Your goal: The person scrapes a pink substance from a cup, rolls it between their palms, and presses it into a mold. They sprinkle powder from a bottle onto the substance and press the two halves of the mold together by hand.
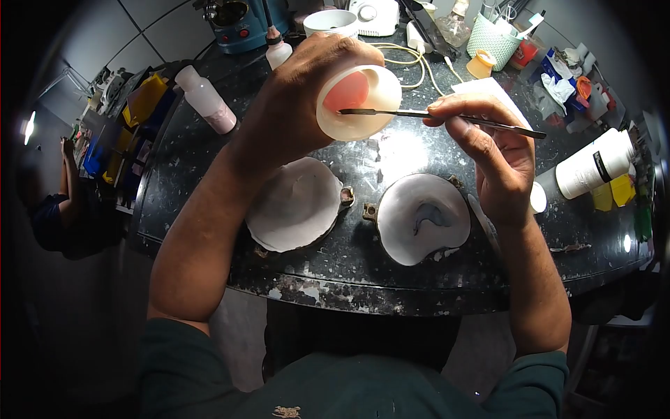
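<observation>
Holding Cup (386, 87) and Spatula (398, 113) Above the Table (349, 269)

The cup is in the air, beyond a left disc (296, 202) and a right disc (398, 241), its mouth turned toward the wearer. The left hand (303, 77) has its grip closed round the cup; the fingers are mostly hidden behind it. The tilt appears chosen so that the pink material (349, 89) inside can be seen and reached.

The right hand (499, 150) has its grip closed on the spatula, thumb and index finger pinching it well back from the tip. This hold likely keeps the hand outside the mouth while the blade is in. The tip lies at the pink material's lower edge; contact cannot be confirmed.

Both discs rest on the table, side by side and apart, between the forearms, probably to be within reach of either hand. The right disc bears a curved grey mark; whether raised or sunk cannot be told.

A pink bottle (206, 101) at left, a white bottle (593, 165) at right and a basket (485, 45) of tools at far right are presumably set outward to leave working room.
</observation>
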{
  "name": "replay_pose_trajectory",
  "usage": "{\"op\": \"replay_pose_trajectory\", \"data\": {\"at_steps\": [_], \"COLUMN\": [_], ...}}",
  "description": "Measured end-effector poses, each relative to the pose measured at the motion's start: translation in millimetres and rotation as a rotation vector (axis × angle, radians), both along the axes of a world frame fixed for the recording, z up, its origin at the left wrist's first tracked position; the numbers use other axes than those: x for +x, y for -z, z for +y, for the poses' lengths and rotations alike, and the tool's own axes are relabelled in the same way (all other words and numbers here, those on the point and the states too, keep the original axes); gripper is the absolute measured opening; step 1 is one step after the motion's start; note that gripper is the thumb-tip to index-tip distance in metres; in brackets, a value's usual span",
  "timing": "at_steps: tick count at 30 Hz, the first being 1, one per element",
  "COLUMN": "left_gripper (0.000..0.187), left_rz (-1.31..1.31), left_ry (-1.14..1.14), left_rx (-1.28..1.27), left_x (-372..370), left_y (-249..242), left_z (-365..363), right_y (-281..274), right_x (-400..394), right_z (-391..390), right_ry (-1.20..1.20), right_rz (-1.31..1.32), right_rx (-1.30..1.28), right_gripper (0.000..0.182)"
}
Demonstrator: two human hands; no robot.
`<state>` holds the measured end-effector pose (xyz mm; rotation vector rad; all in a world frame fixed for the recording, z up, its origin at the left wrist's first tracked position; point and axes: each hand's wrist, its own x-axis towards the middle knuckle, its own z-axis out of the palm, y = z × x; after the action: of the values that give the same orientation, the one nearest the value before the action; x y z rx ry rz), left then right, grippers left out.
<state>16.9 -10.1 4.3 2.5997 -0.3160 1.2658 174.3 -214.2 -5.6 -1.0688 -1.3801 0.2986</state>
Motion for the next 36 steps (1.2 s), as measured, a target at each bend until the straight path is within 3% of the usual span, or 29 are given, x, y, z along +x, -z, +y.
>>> {"op": "replay_pose_trajectory", "data": {"at_steps": [7,13,19,24,36], "left_gripper": [0.058,0.06,0.062,0.065,0.07], "left_rz": [-0.012,-0.065,-0.081,-0.098,-0.212], "left_ry": [-0.026,-0.074,-0.208,-0.236,-0.275], "left_rx": [0.014,0.047,0.02,0.057,0.096], "left_x": [-2,-1,1,2,3], "left_y": [0,-1,-1,-2,1], "left_z": [-2,-1,0,-1,2], "right_y": [1,0,2,-3,1], "right_x": [-6,-6,5,-5,-13], "right_z": [-2,-2,0,-2,0], "right_ry": [-0.062,-0.087,-0.128,0.076,-0.008], "right_rz": [0.279,0.328,0.262,0.044,0.121], "right_rx": [-0.09,-0.098,0.025,0.022,-0.011], "right_gripper": [0.024,0.025,0.027,0.02,0.022]}}
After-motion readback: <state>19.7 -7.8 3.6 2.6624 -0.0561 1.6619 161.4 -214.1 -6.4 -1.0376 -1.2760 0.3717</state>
